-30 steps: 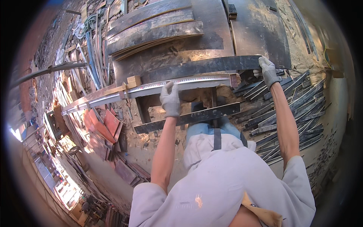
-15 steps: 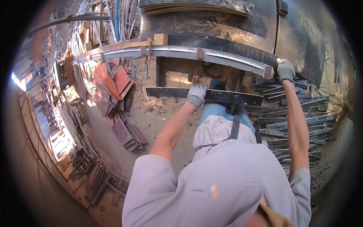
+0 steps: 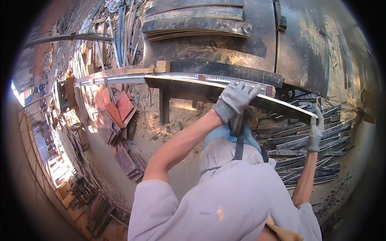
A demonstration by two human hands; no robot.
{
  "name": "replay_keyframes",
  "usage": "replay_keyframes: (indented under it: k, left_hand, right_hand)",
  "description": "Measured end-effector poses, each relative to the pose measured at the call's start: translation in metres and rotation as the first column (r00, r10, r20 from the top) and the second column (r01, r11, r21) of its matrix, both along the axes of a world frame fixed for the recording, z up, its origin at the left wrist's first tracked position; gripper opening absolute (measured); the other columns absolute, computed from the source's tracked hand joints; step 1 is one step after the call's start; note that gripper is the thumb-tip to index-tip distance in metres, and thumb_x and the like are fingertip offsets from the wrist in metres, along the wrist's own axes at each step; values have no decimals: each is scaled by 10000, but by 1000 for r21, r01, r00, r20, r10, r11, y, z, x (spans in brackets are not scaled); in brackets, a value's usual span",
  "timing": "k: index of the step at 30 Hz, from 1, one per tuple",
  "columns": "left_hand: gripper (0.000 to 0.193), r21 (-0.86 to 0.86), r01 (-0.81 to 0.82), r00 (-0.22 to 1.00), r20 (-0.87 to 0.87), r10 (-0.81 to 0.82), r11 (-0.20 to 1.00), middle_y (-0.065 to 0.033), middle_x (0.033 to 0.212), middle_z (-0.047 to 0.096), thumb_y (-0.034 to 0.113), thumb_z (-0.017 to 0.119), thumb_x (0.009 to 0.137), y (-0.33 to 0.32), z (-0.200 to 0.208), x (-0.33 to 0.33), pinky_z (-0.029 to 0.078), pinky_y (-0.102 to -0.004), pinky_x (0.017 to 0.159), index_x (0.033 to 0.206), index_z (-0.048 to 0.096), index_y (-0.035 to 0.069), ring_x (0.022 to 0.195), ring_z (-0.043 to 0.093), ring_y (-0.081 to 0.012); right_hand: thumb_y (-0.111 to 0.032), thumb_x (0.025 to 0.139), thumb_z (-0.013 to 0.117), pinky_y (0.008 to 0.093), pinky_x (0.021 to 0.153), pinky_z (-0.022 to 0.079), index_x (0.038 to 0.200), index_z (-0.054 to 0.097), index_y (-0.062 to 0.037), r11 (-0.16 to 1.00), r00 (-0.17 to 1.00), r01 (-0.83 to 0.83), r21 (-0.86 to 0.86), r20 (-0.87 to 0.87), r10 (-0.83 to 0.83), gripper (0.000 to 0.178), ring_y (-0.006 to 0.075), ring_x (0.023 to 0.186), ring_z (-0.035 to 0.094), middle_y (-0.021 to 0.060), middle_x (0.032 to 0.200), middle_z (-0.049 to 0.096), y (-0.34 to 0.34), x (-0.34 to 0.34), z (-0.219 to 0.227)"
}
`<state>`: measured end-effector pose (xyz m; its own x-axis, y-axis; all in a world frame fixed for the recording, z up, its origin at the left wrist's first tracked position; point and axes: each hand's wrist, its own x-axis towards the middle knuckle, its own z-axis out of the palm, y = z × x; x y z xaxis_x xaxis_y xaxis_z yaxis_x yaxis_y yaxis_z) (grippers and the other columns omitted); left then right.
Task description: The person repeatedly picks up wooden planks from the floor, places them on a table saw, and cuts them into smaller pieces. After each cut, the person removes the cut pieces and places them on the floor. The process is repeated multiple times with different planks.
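Both my hands wear grey knitted gloves. Fingers of my left hand [image 3: 237,98] wrap over the upper edge of a long dark board strip [image 3: 277,107], near its middle. At the strip's right end my right hand [image 3: 316,130] is closed on the corner, thumb up. The strip is tilted, with its pale edge upward, and spans the front of the metal table. Just beyond it lies a measuring tape [image 3: 181,75] along a rail, partly covered by the strip. Another black strip [image 3: 225,69] lies flat behind the tape.
Stacked dark strips [image 3: 197,27] lie on the tabletop [image 3: 261,48]. A small wood block [image 3: 163,66] sits at the rail. Many cut strips [image 3: 309,140] are piled on the floor at right. Reddish panels [image 3: 116,108] lean at left.
The held strip has come up from below the table edge to the rail. My right hand has left the black strip on the table and taken the held strip's right end.
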<state>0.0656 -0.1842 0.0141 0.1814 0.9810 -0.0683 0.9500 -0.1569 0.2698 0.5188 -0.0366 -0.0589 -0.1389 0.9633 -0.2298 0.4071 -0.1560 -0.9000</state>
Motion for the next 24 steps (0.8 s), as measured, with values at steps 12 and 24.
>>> replay_keyframes:
  k: [12,24]
  left_hand:
    - [945,-285,-100,977,151,148,953,-158,1464,650,590,865,806,102,-74,-43,479,-468,1147,1598,524,202,1366,602,-371]
    - [753,-216,-80,917,367,157,973,-150,1478,632,576,740,936,109,-113,-5,423,-481,1189,1525,584,135,1385,571,-366]
  right_hand:
    - [-240,1080,714,221,540,519,1327,727,-61,971,984,175,-165,38,-171,305,56,702,646,2,993,761,121,-46,-53]
    - [-198,1089,680,231,554,581,1363,713,-58,932,913,327,-155,306,-269,310,78,765,704,26,1100,771,131,-24,-68]
